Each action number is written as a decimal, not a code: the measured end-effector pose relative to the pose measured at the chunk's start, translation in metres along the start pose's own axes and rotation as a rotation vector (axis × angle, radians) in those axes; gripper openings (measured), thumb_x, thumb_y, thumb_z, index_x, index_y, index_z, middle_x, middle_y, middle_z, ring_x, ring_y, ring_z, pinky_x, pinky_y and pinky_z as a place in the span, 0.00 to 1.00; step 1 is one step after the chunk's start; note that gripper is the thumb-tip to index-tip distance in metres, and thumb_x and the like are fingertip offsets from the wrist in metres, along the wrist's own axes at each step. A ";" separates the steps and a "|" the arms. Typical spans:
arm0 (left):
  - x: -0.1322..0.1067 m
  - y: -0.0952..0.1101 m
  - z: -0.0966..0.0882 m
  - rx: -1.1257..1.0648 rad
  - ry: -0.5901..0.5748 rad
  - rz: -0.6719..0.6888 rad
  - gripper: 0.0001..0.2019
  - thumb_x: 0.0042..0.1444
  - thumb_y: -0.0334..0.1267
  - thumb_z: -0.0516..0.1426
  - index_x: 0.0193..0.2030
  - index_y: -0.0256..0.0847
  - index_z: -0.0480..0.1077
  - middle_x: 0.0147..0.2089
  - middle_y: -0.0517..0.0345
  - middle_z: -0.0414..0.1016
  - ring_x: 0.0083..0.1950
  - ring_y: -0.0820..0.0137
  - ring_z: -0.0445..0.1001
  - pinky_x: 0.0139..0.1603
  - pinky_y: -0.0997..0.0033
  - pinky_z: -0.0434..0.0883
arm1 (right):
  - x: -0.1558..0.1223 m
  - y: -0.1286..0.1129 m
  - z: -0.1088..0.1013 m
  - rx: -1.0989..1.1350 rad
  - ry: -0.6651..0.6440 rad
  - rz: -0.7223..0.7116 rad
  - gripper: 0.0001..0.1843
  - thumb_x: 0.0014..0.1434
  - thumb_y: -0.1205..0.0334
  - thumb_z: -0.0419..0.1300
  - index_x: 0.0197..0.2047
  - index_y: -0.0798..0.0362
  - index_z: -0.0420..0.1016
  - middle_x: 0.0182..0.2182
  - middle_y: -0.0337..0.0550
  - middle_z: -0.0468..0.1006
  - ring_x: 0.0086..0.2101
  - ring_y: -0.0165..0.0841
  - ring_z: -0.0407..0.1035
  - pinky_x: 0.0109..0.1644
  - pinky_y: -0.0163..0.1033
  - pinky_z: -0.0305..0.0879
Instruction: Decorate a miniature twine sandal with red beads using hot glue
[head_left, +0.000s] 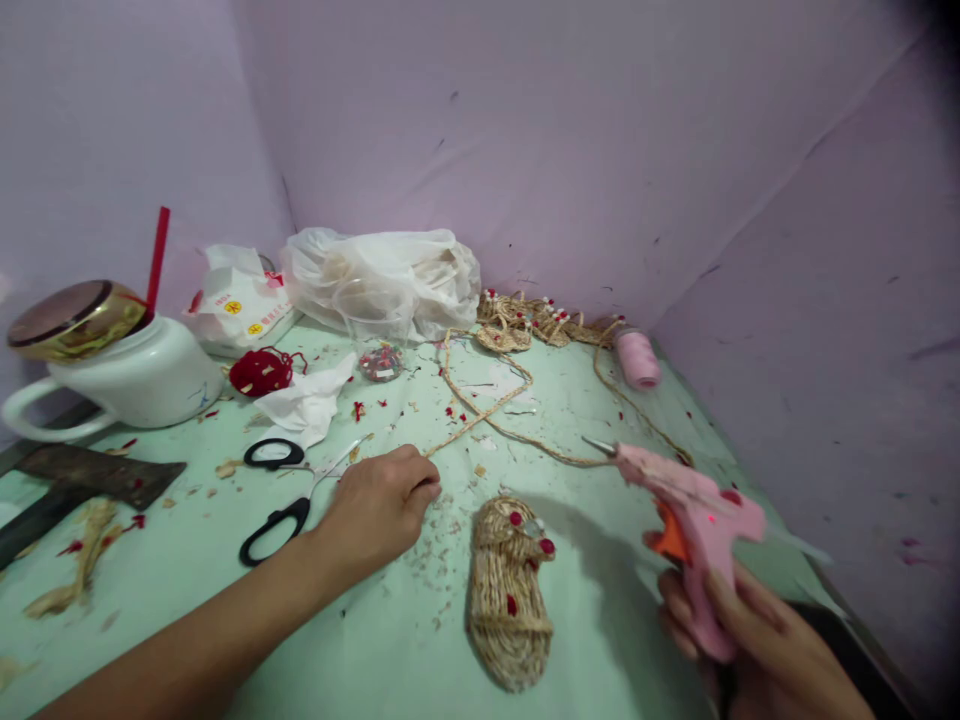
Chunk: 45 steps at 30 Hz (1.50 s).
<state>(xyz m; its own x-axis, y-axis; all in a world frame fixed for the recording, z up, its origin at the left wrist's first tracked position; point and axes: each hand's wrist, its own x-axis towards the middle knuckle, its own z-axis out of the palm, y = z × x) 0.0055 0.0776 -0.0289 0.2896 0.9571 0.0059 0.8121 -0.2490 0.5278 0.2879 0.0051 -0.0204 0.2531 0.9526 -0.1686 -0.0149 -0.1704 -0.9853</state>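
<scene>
My left hand (390, 500) is closed in a pinch on the end of a braided straw cord (465, 428), which loops back over the table. In my right hand (757, 620) is a pink hot glue gun (697, 510) with an orange trigger, its metal nozzle aimed left. Between the hands lies a small woven straw slipper (510, 590) with red beads or pompoms on it. A pair of scissors (277, 525) with black handles rests beside my left wrist, its blades partly behind the hand.
At left stand a white mug (142, 380) with a lid and red straw, and a hammer (105, 475). Behind are red yarn (262, 372), a paper box (240, 305), a plastic bag (390, 275), more straw pieces (517, 325) and a pink thread spool (637, 360). Scraps litter the green tabletop.
</scene>
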 end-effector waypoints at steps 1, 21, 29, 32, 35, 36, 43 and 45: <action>0.000 0.000 0.000 -0.024 0.012 0.004 0.10 0.54 0.35 0.49 0.32 0.40 0.72 0.34 0.56 0.72 0.36 0.68 0.70 0.37 0.69 0.64 | 0.011 -0.007 0.004 0.049 0.017 0.056 0.12 0.47 0.52 0.62 0.26 0.53 0.73 0.19 0.40 0.70 0.18 0.29 0.62 0.19 0.34 0.63; -0.018 0.042 -0.006 -1.356 -0.271 -0.524 0.12 0.47 0.44 0.60 0.27 0.34 0.70 0.23 0.61 0.65 0.17 0.85 0.51 0.18 0.79 0.42 | 0.003 -0.037 0.071 -0.437 -0.198 -0.796 0.10 0.54 0.68 0.57 0.39 0.48 0.73 0.29 0.41 0.73 0.31 0.32 0.68 0.32 0.37 0.67; -0.030 0.054 0.003 -1.288 -0.273 -0.462 0.16 0.45 0.47 0.60 0.20 0.35 0.66 0.14 0.66 0.55 0.16 0.82 0.47 0.18 0.77 0.40 | -0.006 -0.026 0.087 -0.530 -0.225 -0.968 0.06 0.50 0.69 0.59 0.34 0.53 0.74 0.24 0.42 0.71 0.27 0.32 0.64 0.30 0.39 0.61; -0.033 0.058 0.003 -1.255 -0.292 -0.447 0.18 0.45 0.49 0.60 0.20 0.35 0.67 0.13 0.66 0.54 0.16 0.82 0.46 0.18 0.77 0.40 | -0.006 -0.025 0.087 -0.573 -0.209 -1.051 0.07 0.51 0.71 0.56 0.32 0.54 0.74 0.23 0.42 0.71 0.26 0.32 0.63 0.29 0.38 0.58; -0.034 0.059 0.001 -1.251 -0.272 -0.444 0.16 0.43 0.48 0.62 0.21 0.34 0.68 0.14 0.67 0.55 0.17 0.83 0.46 0.18 0.78 0.42 | -0.005 -0.023 0.087 -0.542 -0.196 -1.056 0.08 0.51 0.73 0.55 0.32 0.55 0.73 0.23 0.42 0.71 0.26 0.31 0.64 0.29 0.39 0.57; -0.034 0.059 0.000 -1.260 -0.264 -0.452 0.15 0.41 0.47 0.63 0.22 0.35 0.69 0.15 0.67 0.56 0.17 0.83 0.47 0.18 0.78 0.42 | -0.005 -0.022 0.087 -0.534 -0.201 -1.048 0.08 0.51 0.73 0.55 0.32 0.55 0.73 0.23 0.42 0.71 0.26 0.31 0.64 0.30 0.39 0.57; -0.033 0.056 -0.002 -1.215 -0.239 -0.480 0.12 0.39 0.43 0.63 0.21 0.36 0.69 0.14 0.68 0.56 0.17 0.82 0.49 0.17 0.80 0.48 | -0.004 -0.022 0.086 -0.517 -0.258 -1.028 0.06 0.51 0.69 0.58 0.35 0.55 0.74 0.25 0.43 0.72 0.28 0.32 0.65 0.32 0.40 0.60; -0.030 0.057 -0.002 -1.055 -0.139 -0.385 0.09 0.41 0.41 0.62 0.21 0.37 0.70 0.16 0.65 0.61 0.18 0.80 0.55 0.19 0.80 0.53 | 0.001 -0.027 0.078 -0.500 -0.258 -0.965 0.09 0.52 0.67 0.59 0.39 0.54 0.73 0.29 0.44 0.74 0.31 0.34 0.67 0.36 0.42 0.62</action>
<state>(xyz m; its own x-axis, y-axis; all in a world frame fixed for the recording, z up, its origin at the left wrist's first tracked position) 0.0420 0.0350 0.0029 0.2199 0.9021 -0.3712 0.0449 0.3708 0.9276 0.2126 0.0300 0.0041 -0.2608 0.7542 0.6026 0.4847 0.6421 -0.5939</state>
